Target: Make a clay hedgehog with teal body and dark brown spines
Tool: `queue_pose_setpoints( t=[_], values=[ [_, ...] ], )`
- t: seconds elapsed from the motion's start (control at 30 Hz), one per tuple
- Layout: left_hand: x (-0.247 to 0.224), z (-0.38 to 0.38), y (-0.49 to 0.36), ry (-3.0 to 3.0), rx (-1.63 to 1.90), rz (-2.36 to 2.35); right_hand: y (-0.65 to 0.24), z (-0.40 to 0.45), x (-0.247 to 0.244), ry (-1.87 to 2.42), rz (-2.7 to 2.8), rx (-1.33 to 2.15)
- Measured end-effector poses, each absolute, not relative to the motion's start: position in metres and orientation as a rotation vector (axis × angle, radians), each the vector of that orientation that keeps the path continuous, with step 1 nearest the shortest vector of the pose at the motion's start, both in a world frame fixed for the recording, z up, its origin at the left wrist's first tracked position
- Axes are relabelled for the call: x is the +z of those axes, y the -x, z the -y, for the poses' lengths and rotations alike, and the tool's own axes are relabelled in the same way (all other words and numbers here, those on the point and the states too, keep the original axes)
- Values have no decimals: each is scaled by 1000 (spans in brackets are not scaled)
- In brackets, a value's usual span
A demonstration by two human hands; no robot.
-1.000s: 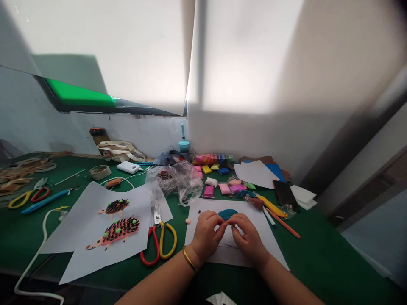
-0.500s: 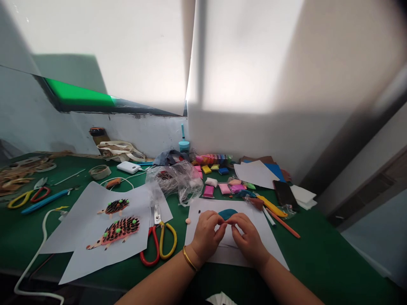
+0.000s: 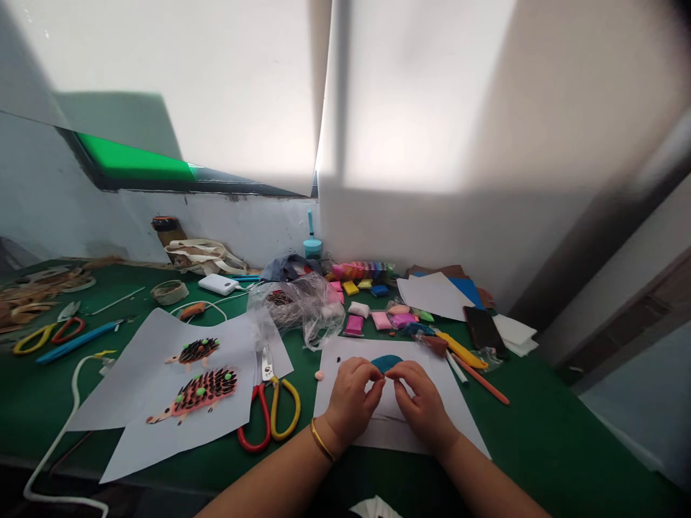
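On a white sheet of paper (image 3: 448, 403) in front of me lies a flat piece of blue clay (image 3: 386, 362) with a curved upper edge. My left hand (image 3: 353, 399), with a gold bangle at the wrist, has its fingers pinched at the clay's near edge. Its fingertips almost meet those of my right hand (image 3: 424, 406), which are likewise drawn together. Whatever the fingertips hold is too small and too hidden to name. Near the left of the sheet are a small dark bit (image 3: 338, 359) and a pinkish ball of clay (image 3: 319, 375).
Scissors (image 3: 268, 403) with red and yellow handles lie left of my hands, beside sheets bearing two hedgehog pictures (image 3: 205, 388). Behind are a clear plastic bag (image 3: 294, 302) and several clay packets (image 3: 354, 325). Felt pens (image 3: 480, 378) and a dark phone (image 3: 484, 331) lie rightward.
My right hand's fingers have shifted very slightly at the clay's near edge. Everything else looks the same.
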State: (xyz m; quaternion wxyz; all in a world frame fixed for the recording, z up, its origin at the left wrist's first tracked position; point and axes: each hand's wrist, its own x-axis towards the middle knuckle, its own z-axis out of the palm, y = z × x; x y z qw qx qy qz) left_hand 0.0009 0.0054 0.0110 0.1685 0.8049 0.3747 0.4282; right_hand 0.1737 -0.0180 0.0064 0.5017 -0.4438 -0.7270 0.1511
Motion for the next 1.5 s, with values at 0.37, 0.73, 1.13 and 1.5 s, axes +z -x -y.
queue_pose_setpoints(
  t=[0.37, 0.73, 1.13, 1.5],
  values=[
    [3, -7, -3, -2230, 1304, -1020, -175, 18, 7, 1073, 1767, 356],
    [2, -11, -1, -2195, 1357, -1001, -175, 17, 7, 1050, 1773, 357],
    [8, -6, 0, -2391, 1158, -1129, -175, 17, 3, 1058, 1764, 336],
    [6, -7, -2, -2385, 1142, -1051, -175, 16, 1, 1052, 1762, 317]
  ],
)
